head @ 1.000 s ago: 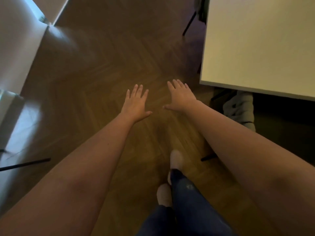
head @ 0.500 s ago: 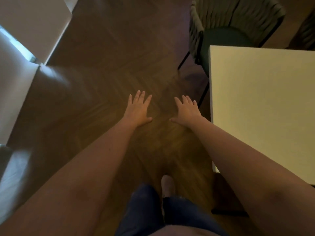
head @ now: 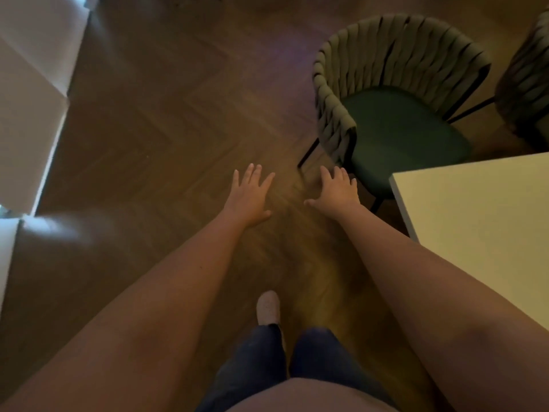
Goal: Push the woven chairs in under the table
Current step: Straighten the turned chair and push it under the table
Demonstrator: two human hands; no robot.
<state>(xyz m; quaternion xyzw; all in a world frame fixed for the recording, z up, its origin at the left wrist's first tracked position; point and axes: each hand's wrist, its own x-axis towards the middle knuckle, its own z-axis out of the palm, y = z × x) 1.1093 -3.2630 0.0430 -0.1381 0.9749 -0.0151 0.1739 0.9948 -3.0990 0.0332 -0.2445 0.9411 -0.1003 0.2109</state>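
A green woven chair (head: 386, 84) with a dark green seat stands at the upper right, its seat partly in front of the white table (head: 481, 221) corner. The edge of a second woven chair (head: 528, 84) shows at the far right. My left hand (head: 249, 197) and my right hand (head: 335, 191) are stretched out flat over the floor, fingers straight, holding nothing. My right hand hovers just left of the first chair's near armrest and front leg, not touching it.
Dark herringbone wood floor (head: 178, 129) fills the middle. White furniture or wall panels (head: 32, 84) line the left side. My legs in jeans and a light sock (head: 267, 307) are below.
I have walked forward along the table's side; the table slid down and right in view and the woven chair came fully into sight. Both hands stay outstretched and flat.
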